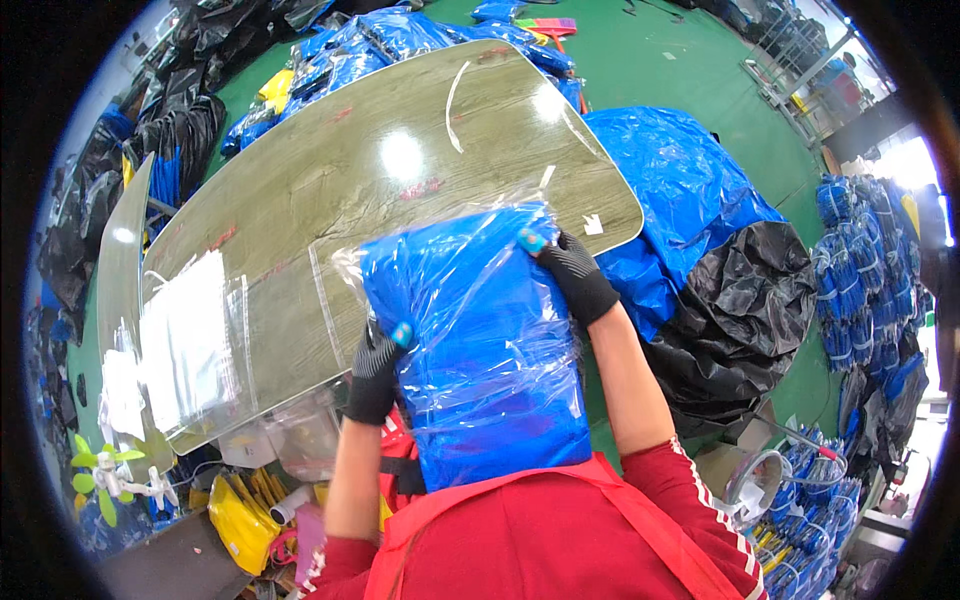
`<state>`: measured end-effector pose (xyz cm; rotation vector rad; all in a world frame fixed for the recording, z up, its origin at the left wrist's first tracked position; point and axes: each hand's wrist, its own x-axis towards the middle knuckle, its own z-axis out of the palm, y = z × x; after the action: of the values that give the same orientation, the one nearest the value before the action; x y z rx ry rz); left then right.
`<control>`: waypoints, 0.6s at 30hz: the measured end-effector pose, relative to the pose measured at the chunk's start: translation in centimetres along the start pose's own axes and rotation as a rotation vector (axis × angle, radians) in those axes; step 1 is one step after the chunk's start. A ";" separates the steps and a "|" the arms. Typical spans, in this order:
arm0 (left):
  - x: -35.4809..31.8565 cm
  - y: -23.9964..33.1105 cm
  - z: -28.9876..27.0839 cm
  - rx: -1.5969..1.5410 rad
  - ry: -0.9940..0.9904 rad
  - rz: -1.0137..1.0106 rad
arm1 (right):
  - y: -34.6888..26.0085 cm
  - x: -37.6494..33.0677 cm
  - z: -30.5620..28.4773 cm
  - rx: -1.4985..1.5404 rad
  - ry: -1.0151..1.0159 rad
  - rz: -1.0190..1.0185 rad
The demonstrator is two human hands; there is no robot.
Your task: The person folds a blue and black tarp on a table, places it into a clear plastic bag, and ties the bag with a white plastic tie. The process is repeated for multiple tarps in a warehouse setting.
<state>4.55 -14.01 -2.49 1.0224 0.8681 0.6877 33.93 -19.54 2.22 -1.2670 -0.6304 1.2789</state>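
Left hand (375,372): in a black glove with a blue fingertip cap, its grip is clamped on the left edge of the blue folded item.
Right hand (573,272): gloved the same way, its grip is clamped on the upper right corner of the same item.
Blue folded item (480,350): half inside a clear plastic bag (345,275), held up between both hands over the near edge of the surface, its lower end against the red apron (540,540).
Surface (350,180): wood-grain and glossy; a stack of clear bags (185,340) lies at its left end.
Right of the surface: blue bundle (690,190) beside a black sack (745,300) on the green floor (680,60).
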 end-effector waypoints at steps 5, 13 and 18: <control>-6.5 -4.5 -0.3 -0.164 0.139 -0.277 | 3.6 -3.0 -0.7 -0.190 -0.296 -0.039; -12.6 -5.5 -0.2 -0.104 -0.173 -0.272 | 7.5 -16.9 -2.8 0.026 -0.170 0.364; -9.4 -3.1 0.5 -0.050 -0.180 -0.321 | 5.4 -14.6 -3.2 -0.427 -0.063 0.053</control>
<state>0.58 -23.12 -2.49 0.8607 0.8291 0.3393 31.27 -35.15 0.45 -1.6022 -0.9570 1.2712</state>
